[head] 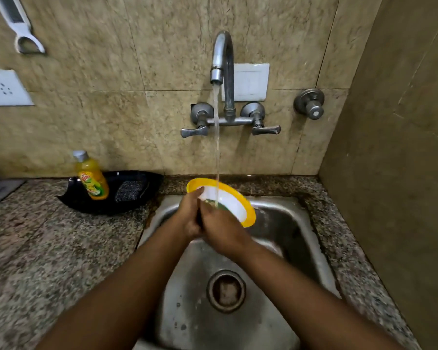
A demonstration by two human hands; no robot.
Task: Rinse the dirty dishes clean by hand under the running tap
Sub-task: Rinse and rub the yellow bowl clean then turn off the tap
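left hand [187, 218]: bare, nothing worn | right hand [220, 227]: bare, nothing worn | forearms: uncovered right up to the near edge of view | wrists: nothing worn on either
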